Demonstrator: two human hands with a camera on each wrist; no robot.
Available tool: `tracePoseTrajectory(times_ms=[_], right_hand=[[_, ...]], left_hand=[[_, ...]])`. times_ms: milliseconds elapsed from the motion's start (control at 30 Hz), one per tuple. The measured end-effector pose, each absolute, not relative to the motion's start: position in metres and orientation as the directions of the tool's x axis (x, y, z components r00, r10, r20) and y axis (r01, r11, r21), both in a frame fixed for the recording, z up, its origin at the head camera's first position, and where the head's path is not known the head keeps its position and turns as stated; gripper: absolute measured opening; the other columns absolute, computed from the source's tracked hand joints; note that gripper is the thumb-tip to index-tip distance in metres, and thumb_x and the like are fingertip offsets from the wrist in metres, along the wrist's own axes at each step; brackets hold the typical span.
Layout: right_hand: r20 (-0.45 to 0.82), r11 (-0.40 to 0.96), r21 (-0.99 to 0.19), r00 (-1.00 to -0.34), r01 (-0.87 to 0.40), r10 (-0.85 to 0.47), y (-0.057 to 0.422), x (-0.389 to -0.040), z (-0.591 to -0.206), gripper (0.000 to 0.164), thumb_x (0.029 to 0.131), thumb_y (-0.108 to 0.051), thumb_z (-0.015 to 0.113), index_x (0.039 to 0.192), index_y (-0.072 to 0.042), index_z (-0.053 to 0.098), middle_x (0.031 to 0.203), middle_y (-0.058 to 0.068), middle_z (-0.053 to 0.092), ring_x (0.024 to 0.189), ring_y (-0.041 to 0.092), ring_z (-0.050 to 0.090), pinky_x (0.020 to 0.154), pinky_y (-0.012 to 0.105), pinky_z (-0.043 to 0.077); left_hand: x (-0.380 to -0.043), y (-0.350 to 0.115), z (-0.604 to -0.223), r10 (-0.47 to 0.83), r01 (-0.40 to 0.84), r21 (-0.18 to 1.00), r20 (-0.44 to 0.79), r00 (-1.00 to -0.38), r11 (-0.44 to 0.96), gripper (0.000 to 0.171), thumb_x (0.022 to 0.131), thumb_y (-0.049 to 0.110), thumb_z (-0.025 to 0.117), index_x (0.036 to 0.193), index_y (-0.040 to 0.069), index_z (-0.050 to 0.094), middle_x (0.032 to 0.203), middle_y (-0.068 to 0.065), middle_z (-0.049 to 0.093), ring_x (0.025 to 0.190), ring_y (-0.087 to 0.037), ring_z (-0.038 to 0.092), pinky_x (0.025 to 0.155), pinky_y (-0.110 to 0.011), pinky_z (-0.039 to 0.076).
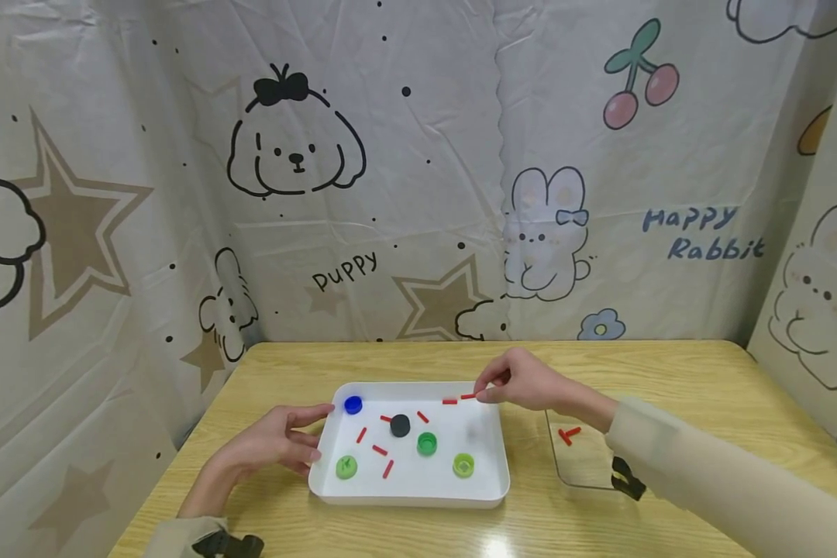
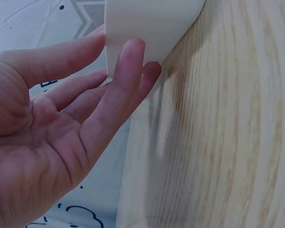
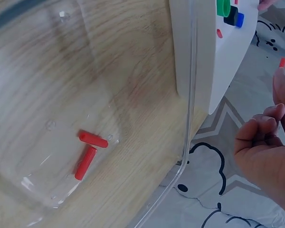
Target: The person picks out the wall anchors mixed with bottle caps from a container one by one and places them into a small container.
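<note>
A white tray lies on the table with several small red sticks scattered in it. Between thumb and fingertip, my right hand pinches one red stick over the tray's far right corner. Another red stick lies just left of the pinched one. My left hand touches the tray's left side with extended fingers, which rest against its outer wall in the left wrist view. Also in the tray are a blue cap, a black cap, a green cap and two light green caps.
Right of the tray, below my right forearm, stands a clear container holding two red sticks. The wooden table meets a printed cloth hanging behind and at the sides.
</note>
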State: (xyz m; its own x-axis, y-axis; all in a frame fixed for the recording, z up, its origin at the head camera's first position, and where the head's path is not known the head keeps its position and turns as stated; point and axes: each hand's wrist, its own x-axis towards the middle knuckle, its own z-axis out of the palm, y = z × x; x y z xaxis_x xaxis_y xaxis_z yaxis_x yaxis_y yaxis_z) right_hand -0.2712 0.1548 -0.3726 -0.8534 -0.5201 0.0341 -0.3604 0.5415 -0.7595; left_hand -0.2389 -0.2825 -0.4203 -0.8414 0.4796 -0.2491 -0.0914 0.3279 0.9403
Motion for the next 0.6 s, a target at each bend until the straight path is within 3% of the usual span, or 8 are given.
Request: tracePoseTrajectory(times_ms=[267,600], right_hand=[[0.029,0.544,-0.782,-0.89,-0.304,-0.456,0.166,-0.263,-0.366,0.007,0.095,-0.012,0.08,0.1,-0.008,0.083,0.076,0.001,0.056,0.073,0.017,0.048,0.061,0.027,0.039],[0.075,0.503,-0.807,-0.899,-0.309,-0.432,0.187,-0.25,-0.36,0.01,0.095,-0.015,0.08,0.101,-0.007,0.082,0.078,0.002,0.061,0.07,0.017,0.048,0.06,0.025,0.04]], left_hand=[[-0.24,-0.284,-0.421,0.481,-0.095,0.941,-0.25,-0.84,0.323,0.088,0.089,0.001,0.08,0.162,-0.006,0.032,0.149,-0.031,0.053,0.115,-0.038,0.071,0.078,-0.049,0.065],[-0.239,-0.282,-0.421,0.473,-0.088,0.936,-0.252,-0.844,0.341,0.085,0.089,0.001,0.08,0.161,-0.006,0.034,0.15,-0.032,0.052,0.117,-0.039,0.07,0.08,-0.049,0.064]])
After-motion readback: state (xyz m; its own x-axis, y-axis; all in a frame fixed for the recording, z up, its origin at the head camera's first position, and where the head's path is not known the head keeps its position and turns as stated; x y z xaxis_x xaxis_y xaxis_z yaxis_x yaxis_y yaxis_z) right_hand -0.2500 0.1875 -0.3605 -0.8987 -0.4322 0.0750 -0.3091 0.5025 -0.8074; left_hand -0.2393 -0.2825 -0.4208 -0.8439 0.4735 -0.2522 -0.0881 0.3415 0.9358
